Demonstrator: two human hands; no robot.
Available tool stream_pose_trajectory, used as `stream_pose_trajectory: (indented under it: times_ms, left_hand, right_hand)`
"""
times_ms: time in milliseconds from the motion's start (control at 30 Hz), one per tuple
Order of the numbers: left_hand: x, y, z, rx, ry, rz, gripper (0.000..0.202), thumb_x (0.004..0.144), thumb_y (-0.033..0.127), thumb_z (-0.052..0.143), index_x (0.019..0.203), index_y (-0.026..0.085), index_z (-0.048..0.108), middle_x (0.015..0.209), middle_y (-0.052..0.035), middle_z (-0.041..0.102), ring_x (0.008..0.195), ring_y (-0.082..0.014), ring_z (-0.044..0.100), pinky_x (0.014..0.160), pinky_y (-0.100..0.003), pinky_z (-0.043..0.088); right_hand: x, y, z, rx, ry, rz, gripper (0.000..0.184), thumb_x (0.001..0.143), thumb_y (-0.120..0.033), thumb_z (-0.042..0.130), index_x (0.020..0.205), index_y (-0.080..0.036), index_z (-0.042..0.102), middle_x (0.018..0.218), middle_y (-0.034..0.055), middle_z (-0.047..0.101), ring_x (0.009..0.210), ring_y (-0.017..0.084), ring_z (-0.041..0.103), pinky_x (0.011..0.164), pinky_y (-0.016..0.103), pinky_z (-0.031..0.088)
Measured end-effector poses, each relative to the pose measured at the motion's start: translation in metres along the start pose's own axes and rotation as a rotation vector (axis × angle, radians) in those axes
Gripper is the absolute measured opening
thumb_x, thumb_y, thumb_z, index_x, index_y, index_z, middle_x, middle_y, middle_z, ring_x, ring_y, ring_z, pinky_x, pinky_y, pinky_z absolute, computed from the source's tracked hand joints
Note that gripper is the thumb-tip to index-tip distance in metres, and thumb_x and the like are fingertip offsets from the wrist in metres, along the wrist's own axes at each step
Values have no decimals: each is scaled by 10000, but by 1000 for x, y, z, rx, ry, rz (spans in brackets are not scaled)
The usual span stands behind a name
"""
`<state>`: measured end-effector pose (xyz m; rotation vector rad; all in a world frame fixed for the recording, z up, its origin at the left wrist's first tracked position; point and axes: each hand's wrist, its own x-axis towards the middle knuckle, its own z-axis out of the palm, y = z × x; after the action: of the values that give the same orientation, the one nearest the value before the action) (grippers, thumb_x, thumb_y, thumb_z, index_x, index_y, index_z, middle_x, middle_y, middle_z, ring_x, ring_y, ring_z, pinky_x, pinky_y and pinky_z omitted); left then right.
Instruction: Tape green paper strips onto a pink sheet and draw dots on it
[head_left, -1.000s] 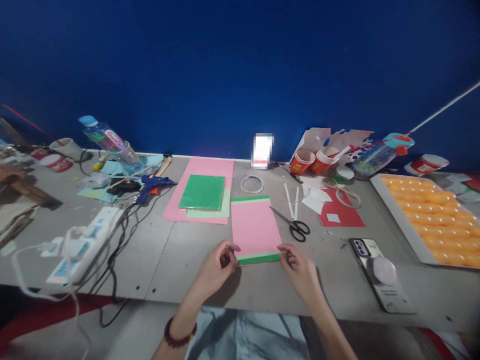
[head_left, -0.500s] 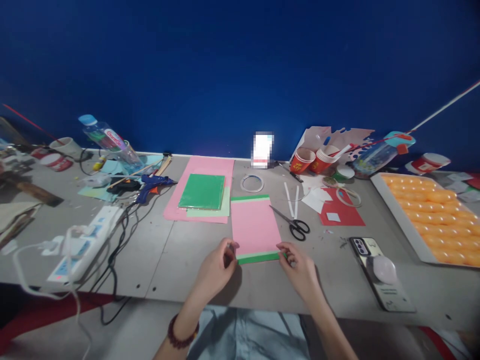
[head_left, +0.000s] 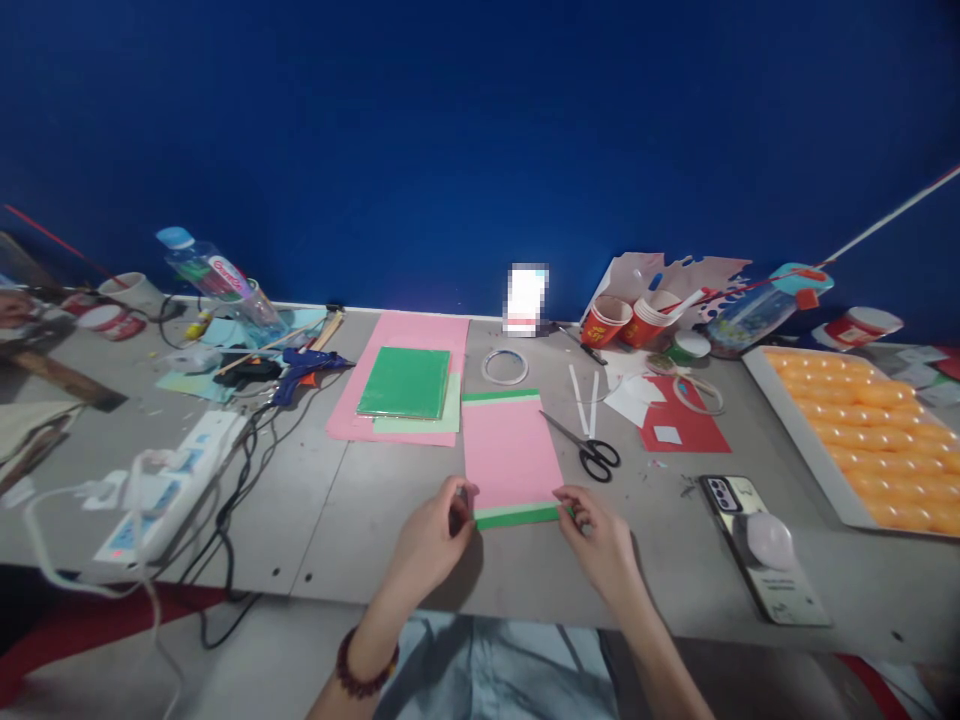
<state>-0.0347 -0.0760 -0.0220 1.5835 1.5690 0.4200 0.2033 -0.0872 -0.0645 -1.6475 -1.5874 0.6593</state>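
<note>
Head view shows the left hand (head_left: 433, 540) and right hand (head_left: 600, 540) each with a pinching grip on a near corner of the pink sheet (head_left: 510, 455), which lies flat on the grey surface (head_left: 352, 520) just left of the scissors (head_left: 589, 447).

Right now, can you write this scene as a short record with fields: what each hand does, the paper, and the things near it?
left hand: pinches the near left corner of the pink sheet
right hand: pinches the near right corner of the same sheet
pink sheet: flat on the table, a green strip at its near and far edges
scissors: closed, right of the sheet, apart from it
tape ring: beyond the sheet
green pad: on a bigger pink paper, to the left
phone: far right
</note>
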Motion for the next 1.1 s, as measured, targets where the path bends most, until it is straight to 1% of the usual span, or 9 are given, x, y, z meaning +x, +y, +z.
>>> stream_pose_trajectory:
  times_ms: [433, 600, 767, 1100]
  left_hand:
    - [0, 5, 0, 95, -13, -14, 327, 783, 103, 535, 1069, 255, 493, 810, 43, 640, 718, -136, 591, 623, -229, 338]
    - [-1, 5, 0, 115, -11, -25, 343, 779, 101, 535, 1082, 255, 485, 808, 41, 642, 733, -145, 596, 629, -234, 338]
    - [-1, 5, -2, 91, -27, -25, 360, 777, 102, 534, 1097, 261, 489, 819, 38, 646, 749, -145, 604, 637, -232, 348]
    - [0, 8, 0, 160, -21, -37, 352, 776, 92, 549, 1078, 265, 500, 816, 40, 656, 763, -147, 619, 629, -228, 341]
  right_hand:
    - [-1, -3, -1, -12, 11, -47, 203, 800, -240, 491, 877, -179, 669, 810, 60, 690, 582, 140, 593, 577, 248, 491]
    - [-2, -2, -1, -25, 25, -33, 215, 795, -242, 491, 889, -180, 674, 802, 54, 688, 550, 132, 577, 577, 252, 491]
    - [-3, -1, 0, -17, 22, -28, 216, 799, -241, 490, 898, -182, 673, 808, 55, 685, 571, 136, 586, 591, 252, 496]
    - [-5, 1, 0, -26, 33, -35, 211, 806, -247, 489, 885, -185, 675, 811, 59, 690, 597, 144, 598, 600, 257, 498]
